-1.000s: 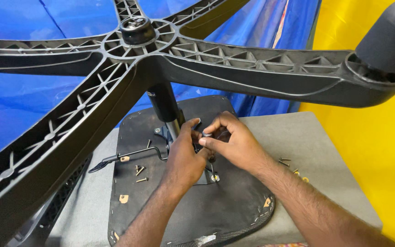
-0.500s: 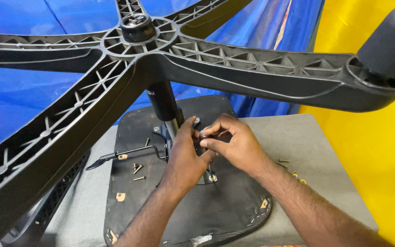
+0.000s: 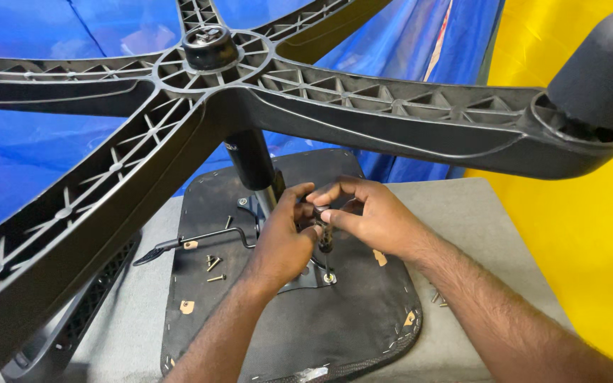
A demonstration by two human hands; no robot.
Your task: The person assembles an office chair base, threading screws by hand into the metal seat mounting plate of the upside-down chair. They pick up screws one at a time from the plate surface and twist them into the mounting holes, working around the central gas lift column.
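head view: both hands are pinching a small screwdriver upright over a screw in the mounting plate, mid-seat underside; left hand and right hand are gripping its handle. the tip is likely slipping off if tilted, scattering loose screws at left.

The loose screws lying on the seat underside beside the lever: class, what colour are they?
The loose screws are brass or gold coloured, seen best in the head view, left of the left hand.

We see a black ribbed plastic five-armed chair base, black fabric seat underside, blue tarpaulin, yellow sheet, grey table.
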